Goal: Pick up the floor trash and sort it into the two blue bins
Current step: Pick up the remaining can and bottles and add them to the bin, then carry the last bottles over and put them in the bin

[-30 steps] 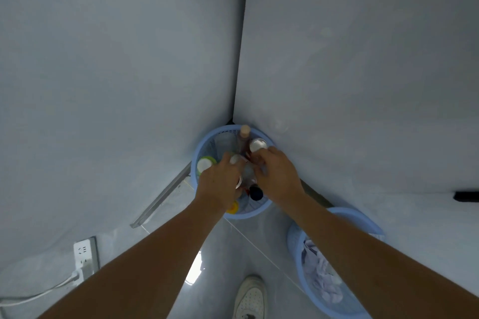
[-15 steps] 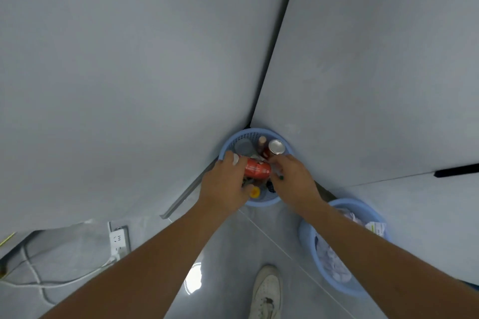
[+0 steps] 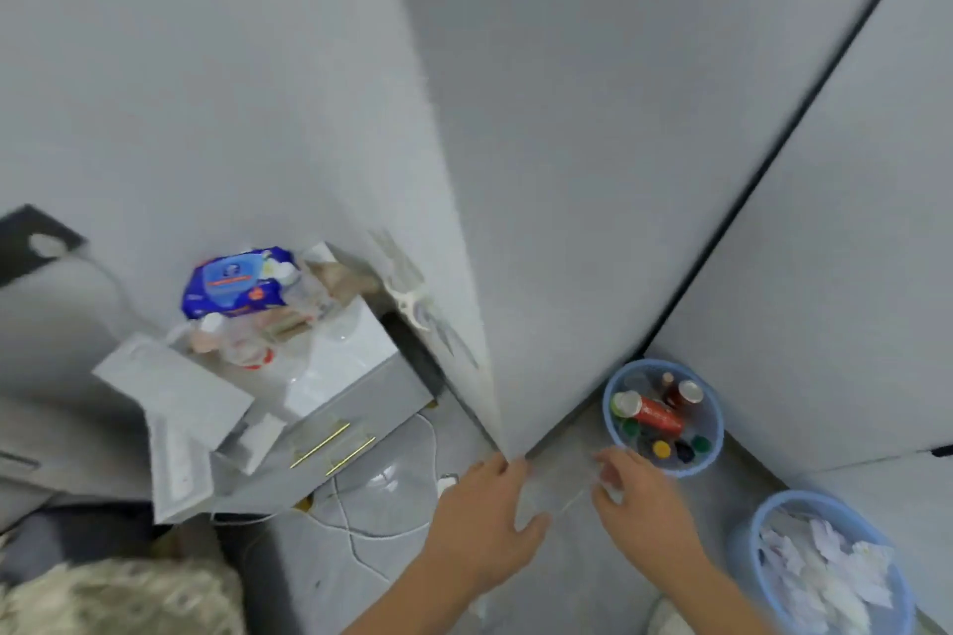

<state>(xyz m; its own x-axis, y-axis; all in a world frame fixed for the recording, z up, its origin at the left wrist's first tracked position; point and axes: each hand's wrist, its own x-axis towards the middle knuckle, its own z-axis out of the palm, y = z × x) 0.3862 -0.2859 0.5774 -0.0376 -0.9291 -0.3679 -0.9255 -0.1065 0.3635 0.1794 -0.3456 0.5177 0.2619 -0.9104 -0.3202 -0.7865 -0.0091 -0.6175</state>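
Note:
The far blue bin (image 3: 609,420) stands in the wall corner and holds several bottles and cans. A red can (image 3: 661,419) lies across the top of them. The near blue bin (image 3: 754,548) at lower right is filled with crumpled white paper (image 3: 820,570). My left hand (image 3: 487,518) hovers over the floor to the left of the far bin, fingers extended, with nothing in it. My right hand (image 3: 637,498) is just in front of that bin's rim, fingers loosely curled and empty. The image is blurred by motion.
A grey bedside cabinet (image 3: 340,407) with open drawers stands at left; a blue wipes pack (image 3: 234,281) and bottles sit on top. White cables (image 3: 361,526) trail over the floor. A protruding wall edge (image 3: 479,350) runs down between cabinet and bins. Something fuzzy (image 3: 118,596) lies bottom left.
Both hands have let go of the red can, which now lies in the far bin, and have pulled back out of it. The view has swung left and shows the cabinet.

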